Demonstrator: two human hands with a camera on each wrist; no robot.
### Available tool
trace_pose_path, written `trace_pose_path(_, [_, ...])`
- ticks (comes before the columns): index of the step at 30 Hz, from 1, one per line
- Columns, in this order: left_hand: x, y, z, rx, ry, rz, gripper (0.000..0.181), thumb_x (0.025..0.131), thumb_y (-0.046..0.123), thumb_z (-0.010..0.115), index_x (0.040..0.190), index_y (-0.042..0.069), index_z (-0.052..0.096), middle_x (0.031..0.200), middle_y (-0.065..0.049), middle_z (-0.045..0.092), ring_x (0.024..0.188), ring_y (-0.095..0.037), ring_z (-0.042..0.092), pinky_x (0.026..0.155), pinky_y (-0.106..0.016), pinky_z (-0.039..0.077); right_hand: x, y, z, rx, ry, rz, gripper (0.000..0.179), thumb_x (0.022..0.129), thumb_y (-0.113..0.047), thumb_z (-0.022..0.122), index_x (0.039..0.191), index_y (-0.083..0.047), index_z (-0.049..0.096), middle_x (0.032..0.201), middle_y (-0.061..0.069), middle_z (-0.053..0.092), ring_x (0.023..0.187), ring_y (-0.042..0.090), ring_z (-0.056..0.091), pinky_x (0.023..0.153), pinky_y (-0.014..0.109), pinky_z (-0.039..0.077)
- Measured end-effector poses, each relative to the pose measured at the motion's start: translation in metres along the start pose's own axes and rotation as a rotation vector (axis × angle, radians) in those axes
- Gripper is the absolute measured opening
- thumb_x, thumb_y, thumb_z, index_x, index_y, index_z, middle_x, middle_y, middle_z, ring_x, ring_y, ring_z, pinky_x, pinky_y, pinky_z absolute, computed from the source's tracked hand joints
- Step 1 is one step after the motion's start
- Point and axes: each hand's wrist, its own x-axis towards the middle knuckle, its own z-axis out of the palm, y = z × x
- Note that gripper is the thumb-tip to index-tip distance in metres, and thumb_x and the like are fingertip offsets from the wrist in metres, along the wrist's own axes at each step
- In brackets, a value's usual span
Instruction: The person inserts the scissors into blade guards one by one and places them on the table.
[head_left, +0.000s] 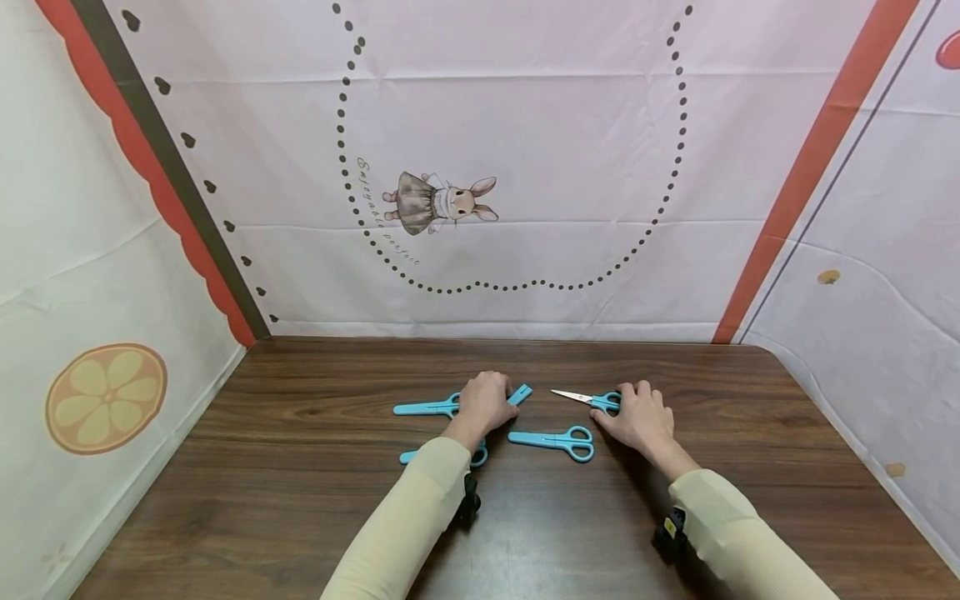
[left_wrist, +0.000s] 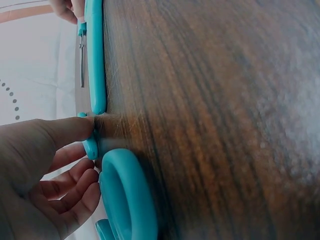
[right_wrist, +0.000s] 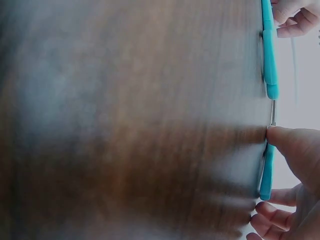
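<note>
My left hand (head_left: 486, 402) pinches a light-blue scissors cover (head_left: 521, 394) between thumb and fingers, low over the table. To the right, a pair of scissors (head_left: 603, 403) with blue handles has its metal blades bare and pointing left. My right hand (head_left: 637, 417) grips these scissors by the handles, the thumb on the near side in the right wrist view. Between the hands and nearer to me lies a covered pair of scissors (head_left: 551, 440). Another covered pair (head_left: 426, 408) sits left of my left hand, and one more (head_left: 407, 457) is partly hidden under the left forearm.
The brown wooden table (head_left: 300, 500) carries all the scissors. Behind it hangs a pale printed cloth (head_left: 562, 150) with a rabbit figure, and similar cloth walls stand at the left and right. Dark wrist cameras (head_left: 467, 503) are strapped to both forearms.
</note>
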Motion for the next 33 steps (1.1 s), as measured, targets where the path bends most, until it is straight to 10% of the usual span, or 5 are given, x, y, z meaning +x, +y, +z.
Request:
trace_pose_path(12, [0.0, 0.001, -0.002, 0.028, -0.012, -0.041, 0.012, 0.082, 0.021, 0.068, 0.093, 0.016, 0.07, 0.09, 0.001, 0.067, 0.058, -0.013, 0.055, 0.051, -0.029, 0.046, 0.001, -0.002, 0.0, -0.017, 0.04, 0.003, 0.057, 0.081, -0.041, 0.065, 0.109, 0.007, 0.053, 0.104, 0.026, 0.05, 0.092, 0.041, 0.051, 0.068, 0.052, 0.045])
trace_pose_path(33, [-0.006, 0.0, -0.015, 0.031, -0.044, 0.026, 0.006, 0.084, 0.021, 0.064, 0.088, 0.017, 0.065, 0.063, 0.004, 0.055, 0.049, -0.012, 0.047, 0.044, -0.027, 0.035, 0.0, -0.003, 0.001, 0.003, 0.118, -0.004, 0.05, 0.08, -0.038, 0.066, 0.1, 0.007, 0.057, 0.089, 0.024, 0.055, 0.078, 0.038, 0.055, 0.057, 0.047, 0.046])
